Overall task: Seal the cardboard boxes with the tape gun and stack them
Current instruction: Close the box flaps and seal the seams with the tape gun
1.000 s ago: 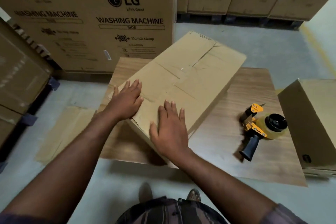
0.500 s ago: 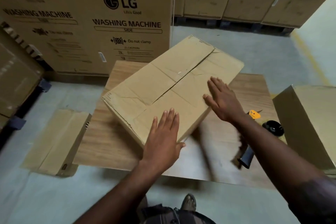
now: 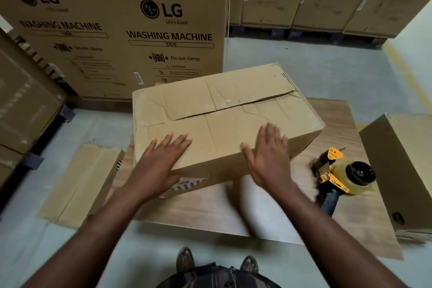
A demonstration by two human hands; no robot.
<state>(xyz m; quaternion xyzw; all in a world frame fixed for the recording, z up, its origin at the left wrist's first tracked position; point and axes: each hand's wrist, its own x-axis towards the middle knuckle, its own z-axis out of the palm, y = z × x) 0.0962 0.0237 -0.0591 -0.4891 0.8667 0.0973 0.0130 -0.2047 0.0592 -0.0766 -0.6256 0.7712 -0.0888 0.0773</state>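
A creased cardboard box lies on the low wooden board, its top flaps closed with an untaped seam running left to right. My left hand lies flat on the near left of the box top, fingers straight. My right hand lies flat on the near right edge, fingers spread. A yellow tape gun with a roll of clear tape lies on its side on the board, right of the box, apart from my right hand.
A second cardboard box stands at the board's right edge. A flattened carton lies on the floor to the left. Tall washing machine cartons stand behind and at the left; more line the back wall. My feet show below.
The box has turned from diagonal to lying crosswise in front of me. My right hand came back from the box's far right side to the near right edge; my left hand moved leftward on top.
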